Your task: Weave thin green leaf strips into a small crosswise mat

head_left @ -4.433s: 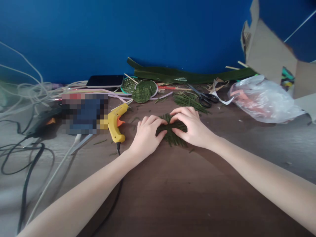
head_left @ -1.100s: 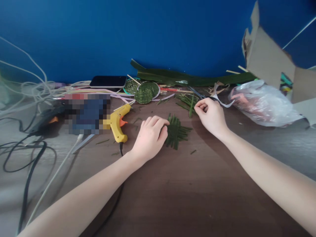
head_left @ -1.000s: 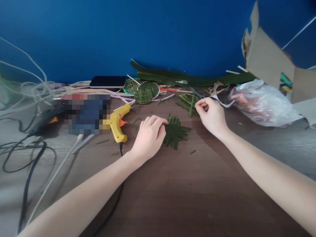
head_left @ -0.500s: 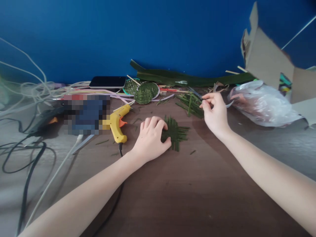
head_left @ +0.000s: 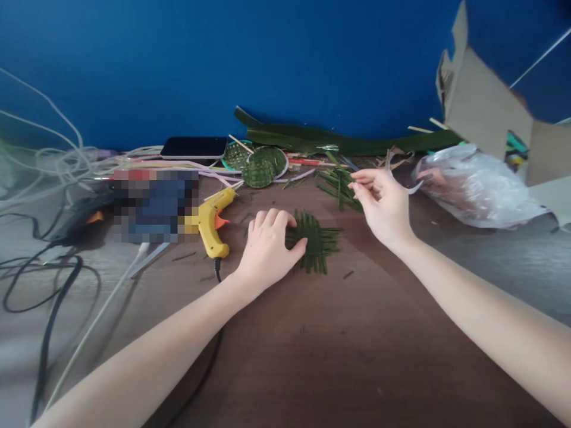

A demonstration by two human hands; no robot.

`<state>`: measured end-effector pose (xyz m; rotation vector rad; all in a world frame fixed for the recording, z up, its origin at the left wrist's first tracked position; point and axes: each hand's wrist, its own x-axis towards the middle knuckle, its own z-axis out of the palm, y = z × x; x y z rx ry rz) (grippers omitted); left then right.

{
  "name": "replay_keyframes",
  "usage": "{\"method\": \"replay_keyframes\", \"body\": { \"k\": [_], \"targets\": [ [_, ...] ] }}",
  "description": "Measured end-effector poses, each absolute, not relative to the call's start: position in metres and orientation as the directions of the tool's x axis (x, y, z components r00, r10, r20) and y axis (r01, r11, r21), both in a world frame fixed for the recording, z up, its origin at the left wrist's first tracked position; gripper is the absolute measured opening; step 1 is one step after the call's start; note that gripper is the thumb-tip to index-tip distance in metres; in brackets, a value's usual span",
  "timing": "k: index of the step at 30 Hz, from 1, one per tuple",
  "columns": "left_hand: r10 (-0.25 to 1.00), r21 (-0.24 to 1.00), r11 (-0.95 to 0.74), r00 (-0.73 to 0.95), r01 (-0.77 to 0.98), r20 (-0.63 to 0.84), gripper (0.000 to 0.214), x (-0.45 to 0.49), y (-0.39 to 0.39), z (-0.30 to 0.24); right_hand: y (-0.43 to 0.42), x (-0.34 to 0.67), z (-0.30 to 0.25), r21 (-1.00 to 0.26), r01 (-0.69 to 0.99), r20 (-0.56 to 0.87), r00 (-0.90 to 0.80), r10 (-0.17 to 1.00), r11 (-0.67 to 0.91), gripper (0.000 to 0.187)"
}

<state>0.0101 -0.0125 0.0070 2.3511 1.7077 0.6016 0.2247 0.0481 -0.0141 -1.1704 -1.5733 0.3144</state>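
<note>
A small woven piece of green leaf strips (head_left: 314, 241) lies flat on the table, its loose strip ends sticking out to the right and below. Over its left edge rests my left hand (head_left: 270, 246), palm down, thumb and index finger curved and well apart, covering part of the weave. My right hand (head_left: 383, 205) is above a pile of cut leaf strips (head_left: 332, 184), with thumb and forefinger pinched. A green leaf strip (head_left: 333, 159) appears to run from those fingertips toward the back. The other fingers of this hand are curled.
A yellow glue gun (head_left: 212, 226) lies left of my left hand, its cord trailing forward. Round woven pieces (head_left: 259, 168), a phone (head_left: 194, 147) and long leaves (head_left: 307, 139) line the wall. A plastic bag (head_left: 479, 187) and cardboard box (head_left: 486, 101) stand right; cables (head_left: 57, 309) sprawl left.
My right hand has shifted left over the strip pile, and a strip now shows at its fingertips. My left hand has slid slightly left, uncovering more of the weave.
</note>
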Motion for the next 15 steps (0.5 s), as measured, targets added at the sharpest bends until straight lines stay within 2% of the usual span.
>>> {"method": "replay_keyframes", "body": {
  "k": [9, 15],
  "targets": [
    [0.961, 0.359, -0.261, 0.207, 0.896, 0.181, 0.045, 0.012, -0.009, 0.004, 0.036, 0.211, -0.004, -0.67, 0.547, 0.575, -0.045, 0.817, 0.502, 0.014],
    [0.985, 0.405, -0.173, 0.152, 0.898, 0.084, 0.041, 0.013, -0.002, 0.008, 0.033, 0.203, -0.008, -0.692, 0.514, 0.532, -0.111, 0.84, 0.506, 0.014]
  ]
}}
